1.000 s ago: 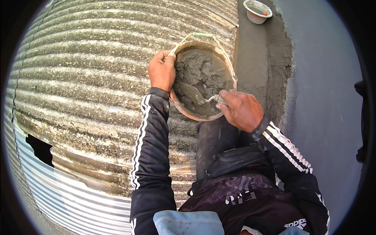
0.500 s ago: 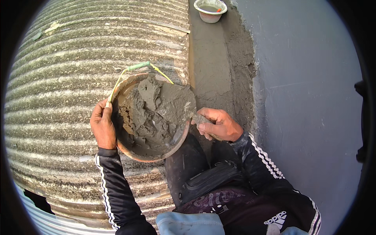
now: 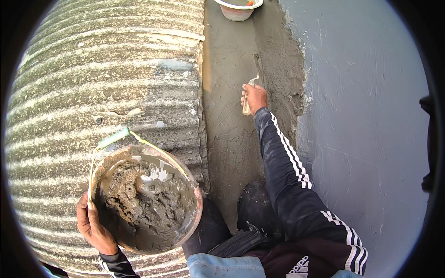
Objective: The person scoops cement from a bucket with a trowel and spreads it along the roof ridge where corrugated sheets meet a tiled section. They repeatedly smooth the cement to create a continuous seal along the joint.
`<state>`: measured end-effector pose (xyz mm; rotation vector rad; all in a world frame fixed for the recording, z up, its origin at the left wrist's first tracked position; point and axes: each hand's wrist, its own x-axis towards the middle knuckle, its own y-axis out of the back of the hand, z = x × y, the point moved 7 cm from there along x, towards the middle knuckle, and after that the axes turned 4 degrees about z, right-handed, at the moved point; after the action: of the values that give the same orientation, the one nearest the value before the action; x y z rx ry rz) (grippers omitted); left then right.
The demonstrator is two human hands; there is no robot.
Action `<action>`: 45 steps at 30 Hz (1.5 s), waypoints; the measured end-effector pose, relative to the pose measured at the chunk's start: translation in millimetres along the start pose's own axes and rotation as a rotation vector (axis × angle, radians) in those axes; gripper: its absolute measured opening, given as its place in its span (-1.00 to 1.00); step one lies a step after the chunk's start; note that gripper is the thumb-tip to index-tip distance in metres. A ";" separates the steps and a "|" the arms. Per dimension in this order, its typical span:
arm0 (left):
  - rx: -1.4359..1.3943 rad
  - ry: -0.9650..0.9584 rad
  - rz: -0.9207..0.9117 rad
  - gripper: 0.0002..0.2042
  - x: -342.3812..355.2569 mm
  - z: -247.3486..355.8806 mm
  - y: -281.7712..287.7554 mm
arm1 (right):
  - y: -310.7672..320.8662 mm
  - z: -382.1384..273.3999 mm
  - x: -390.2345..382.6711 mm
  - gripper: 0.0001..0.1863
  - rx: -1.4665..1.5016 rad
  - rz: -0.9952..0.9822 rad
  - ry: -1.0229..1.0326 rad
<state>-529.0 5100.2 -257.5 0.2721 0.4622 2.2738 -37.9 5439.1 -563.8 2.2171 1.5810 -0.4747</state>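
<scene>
At the lower left, my left hand (image 3: 95, 227) grips the rim of a round bucket (image 3: 198, 200), its thumb over the foot of the wire handle. Wet grey mortar (image 3: 148, 204) lies inside, and the bucket's green handle grip (image 3: 113, 138) rests beyond the far rim. My right hand (image 3: 257, 98) is closed around the handle of a trowel (image 3: 246, 109), ahead of me over the mortared strip (image 3: 232, 78). The trowel's blade shows only as a thin edge by the rough mortar band (image 3: 280, 74) along the wall, so what it carries is hidden.
Corrugated roofing (image 3: 60, 116) spreads across the left, with the bucket over it. A smooth grey wall (image 3: 361, 116) stands on the right. At the far end of the strip sits a white basin (image 3: 237, 13) with something orange inside. My knees are at the near end.
My right hand has moved the trowel from above the bucket, where its blade bore mortar, forward to the strip. Bucket and left hand now appear lower and further left.
</scene>
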 end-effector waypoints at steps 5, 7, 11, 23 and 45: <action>0.014 0.004 -0.052 -0.70 3.1 5.1 -9.8 | -2.5 5.1 63.7 -0.80 0.251 -0.037 -0.186; 0.035 0.003 -0.068 -0.70 4.7 6.4 -13.0 | 3.8 -2.7 74.4 -0.79 0.315 -0.090 -0.205; 0.100 0.018 -0.063 -0.70 6.8 6.3 -13.6 | 20.0 -20.1 63.0 -0.79 0.326 -0.040 -0.097; 0.077 0.054 -0.058 -0.69 4.5 -6.0 -1.6 | -1.2 -17.8 82.8 -0.77 0.285 -0.004 -0.145; 0.082 0.074 -0.025 -0.67 3.1 -12.8 9.0 | 25.9 -20.0 22.4 -0.72 0.463 -0.062 -0.004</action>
<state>-541.4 5093.7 -265.3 0.2225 0.5947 2.2498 -5.2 5459.5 -554.3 2.4914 1.6727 -0.9443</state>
